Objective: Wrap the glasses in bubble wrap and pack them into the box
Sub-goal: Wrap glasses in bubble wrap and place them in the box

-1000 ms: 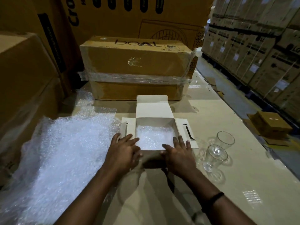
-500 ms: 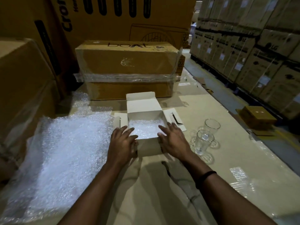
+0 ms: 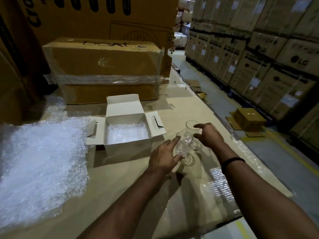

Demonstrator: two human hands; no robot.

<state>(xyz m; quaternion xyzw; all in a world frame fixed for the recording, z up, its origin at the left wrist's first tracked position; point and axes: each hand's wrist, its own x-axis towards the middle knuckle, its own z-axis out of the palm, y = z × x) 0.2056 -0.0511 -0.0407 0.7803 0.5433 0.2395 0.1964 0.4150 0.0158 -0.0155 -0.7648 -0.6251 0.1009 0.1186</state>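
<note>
While the feed is smeared by motion, I can still make out the cardboard-covered table top [image 3: 120,178] running from near to far. At its far end lies a big brown carton [image 3: 103,69] banded with clear film. A wide sheet of bubble wrap [image 3: 39,161] covers the left side of the table. Just right of it the white box [image 3: 125,116] stands open, flaps spread, with a bubble lining [image 3: 126,133] on its floor. Right of the box I have both hands out. The left hand [image 3: 162,157] brackets the near glass [image 3: 183,144], forefinger along its left side and thumb against its near lower side. The right hand [image 3: 209,137] has thumb and a finger spread at the rim of the far glass [image 3: 189,125]. I cannot tell whether either hand is actually gripping. Both glasses stand upright on the table, unwrapped, close together, outside the box.
</note>
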